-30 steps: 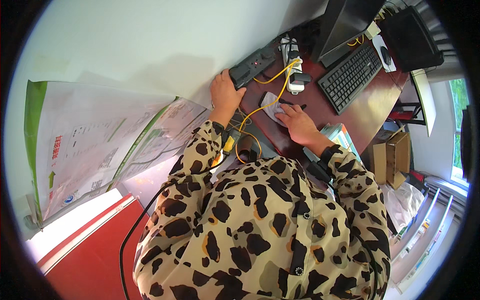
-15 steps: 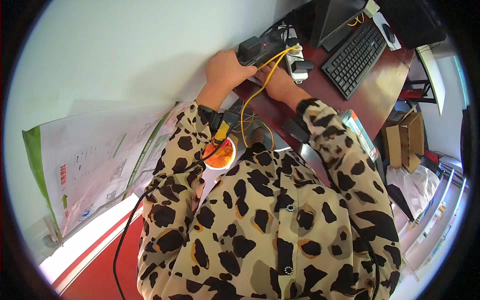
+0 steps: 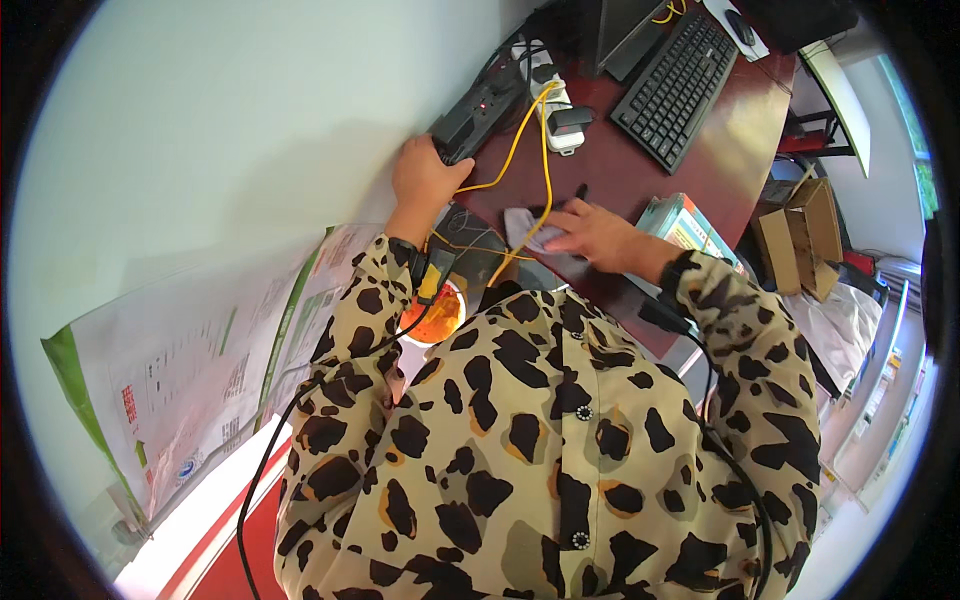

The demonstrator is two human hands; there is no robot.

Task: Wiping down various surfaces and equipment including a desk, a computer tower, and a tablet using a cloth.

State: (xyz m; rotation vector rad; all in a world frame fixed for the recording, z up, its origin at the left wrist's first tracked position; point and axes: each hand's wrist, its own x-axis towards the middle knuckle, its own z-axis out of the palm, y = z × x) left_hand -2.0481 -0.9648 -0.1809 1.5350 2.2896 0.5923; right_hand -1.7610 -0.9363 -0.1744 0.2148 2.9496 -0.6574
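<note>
My left hand grips the near end of a long black device with a small red light, by the wall at the desk's left edge. Thumb and fingers close around that end, and its far part lies among black cords. My right hand is on a crumpled grey cloth at the desk's near left corner. Its fingertips press the cloth, partly covering it. A short black stick-like object shows just beyond those fingers. A yellow cable loops down from a white power strip, passing over the cloth.
On the dark red desk are a keyboard, a monitor and a mouse. A boxed stack stands by my right wrist. Below the desk edge is a bin with orange contents. A cardboard box sits at right.
My right hand has moved right and nearer, out from beside the black device, and the grey cloth now shows under it. The left hand has shifted slightly nearer, with the device's end in it.
</note>
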